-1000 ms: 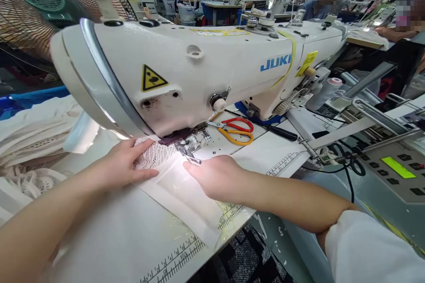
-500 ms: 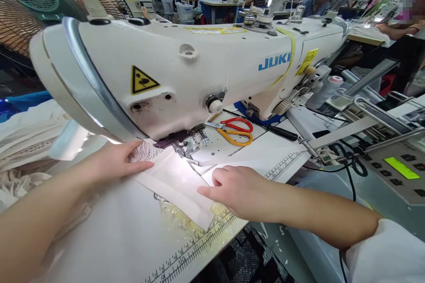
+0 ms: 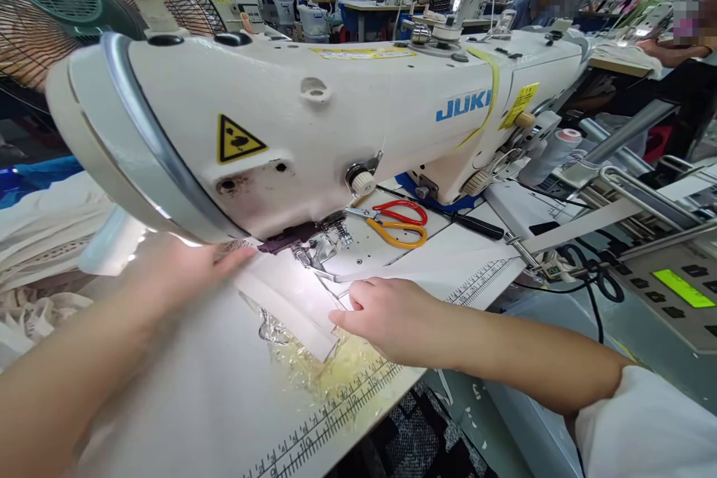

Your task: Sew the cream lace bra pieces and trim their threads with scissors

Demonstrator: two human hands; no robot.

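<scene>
My left hand (image 3: 187, 272) lies flat with fingers stretched out on a white fabric strip (image 3: 291, 299), just left of the presser foot (image 3: 308, 254) of a white JUKI sewing machine (image 3: 336, 119). The hand is motion-blurred and covers the lace at the strip's far end. My right hand (image 3: 392, 317) rests on the table at the strip's near right edge, forefinger stretched toward it, other fingers curled, nothing in it. The strip runs under the foot, brightly lit by the machine lamp.
Red and orange scissors (image 3: 397, 222) lie behind the needle on the machine bed. White and lace fabric (image 3: 39, 254) is piled at left. A fan (image 3: 67, 0) stands at back left, a control panel (image 3: 677, 291) at right. Other people work in the background.
The strip has fed back under the foot, its near end now shorter. My left hand slid away with it, covering the lace. My right hand pulled back to the strip's near end.
</scene>
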